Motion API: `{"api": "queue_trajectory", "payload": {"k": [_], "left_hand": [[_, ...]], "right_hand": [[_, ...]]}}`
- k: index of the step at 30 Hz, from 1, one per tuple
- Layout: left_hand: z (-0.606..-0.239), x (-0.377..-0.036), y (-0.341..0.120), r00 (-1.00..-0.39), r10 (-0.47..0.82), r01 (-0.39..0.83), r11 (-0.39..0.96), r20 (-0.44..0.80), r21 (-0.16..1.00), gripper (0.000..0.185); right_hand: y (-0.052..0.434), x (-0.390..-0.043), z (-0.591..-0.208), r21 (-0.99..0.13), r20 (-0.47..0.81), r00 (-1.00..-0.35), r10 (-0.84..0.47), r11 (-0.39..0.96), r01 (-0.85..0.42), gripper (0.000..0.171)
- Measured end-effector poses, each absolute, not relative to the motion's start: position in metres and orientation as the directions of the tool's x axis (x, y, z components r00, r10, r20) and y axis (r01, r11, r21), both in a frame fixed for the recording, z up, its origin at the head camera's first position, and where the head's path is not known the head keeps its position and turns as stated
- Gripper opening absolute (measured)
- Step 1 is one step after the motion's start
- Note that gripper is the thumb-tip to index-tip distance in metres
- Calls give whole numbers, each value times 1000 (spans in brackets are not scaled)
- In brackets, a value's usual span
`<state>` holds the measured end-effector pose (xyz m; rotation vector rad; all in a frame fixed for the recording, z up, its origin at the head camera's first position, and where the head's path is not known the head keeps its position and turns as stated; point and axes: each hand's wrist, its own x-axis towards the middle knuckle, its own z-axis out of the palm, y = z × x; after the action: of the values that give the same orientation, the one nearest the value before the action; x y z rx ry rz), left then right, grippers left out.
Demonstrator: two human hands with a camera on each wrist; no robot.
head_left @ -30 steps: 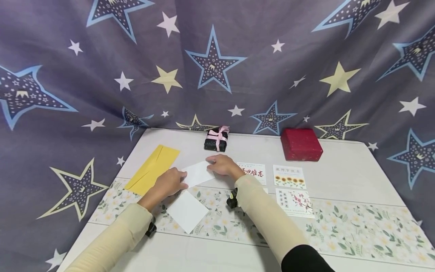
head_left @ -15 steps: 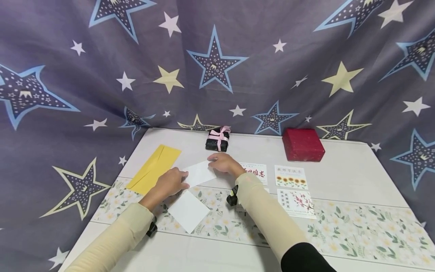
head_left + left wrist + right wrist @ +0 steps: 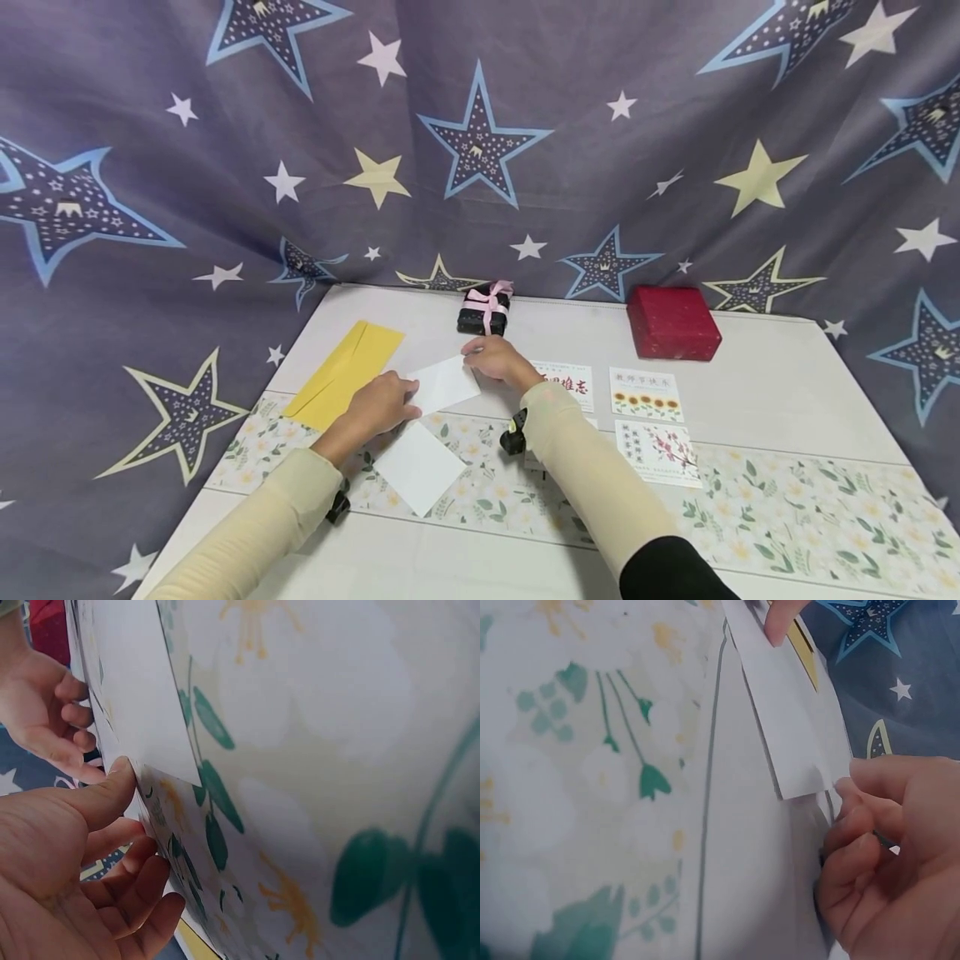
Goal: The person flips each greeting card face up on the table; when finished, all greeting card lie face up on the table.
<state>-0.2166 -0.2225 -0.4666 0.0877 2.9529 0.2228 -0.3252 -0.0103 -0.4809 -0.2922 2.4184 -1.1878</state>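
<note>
A small white paper (image 3: 447,383) lies at an angle on the table (image 3: 757,392) between my hands. My left hand (image 3: 382,406) is at its near-left corner, with the thumb (image 3: 112,796) pressed on the edge and the other fingers loosely curled. At the far-right corner my right hand (image 3: 493,360) pinches the paper (image 3: 795,727) with curled fingertips (image 3: 855,791). A second white paper (image 3: 418,467) lies flat just in front of my left hand. A yellow envelope (image 3: 347,375) lies left of that hand.
A black gift box with a pink ribbon (image 3: 486,308) stands behind my right hand. A red box (image 3: 672,322) sits at the back right. Three printed cards (image 3: 647,393) lie right of my right arm. A floral strip (image 3: 787,508) crosses the table. Star-patterned cloth (image 3: 480,142) hangs behind.
Both hands stay on the same white paper. Only the view has shifted a little.
</note>
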Motion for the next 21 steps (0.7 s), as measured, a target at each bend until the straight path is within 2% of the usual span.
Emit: {"api": "queue_trajectory", "payload": {"k": [4,10,21], "left_hand": [[-467,-217,-223,-983,68,42,987,-169,153,65],[-467,-216,-223,-984,67,41,988,-166,152,65],[-466,-214,-222,-984,57,29,986,-170,164,66]], "right_hand": [[-9,-324,-481,-835,-287,-881,-376,549,38,31],[-7,-322,-484,-861,-252,-880,-403,509,14,35],[2,-323,-493,-880,-232,-844,-484,475,-31,53]]}}
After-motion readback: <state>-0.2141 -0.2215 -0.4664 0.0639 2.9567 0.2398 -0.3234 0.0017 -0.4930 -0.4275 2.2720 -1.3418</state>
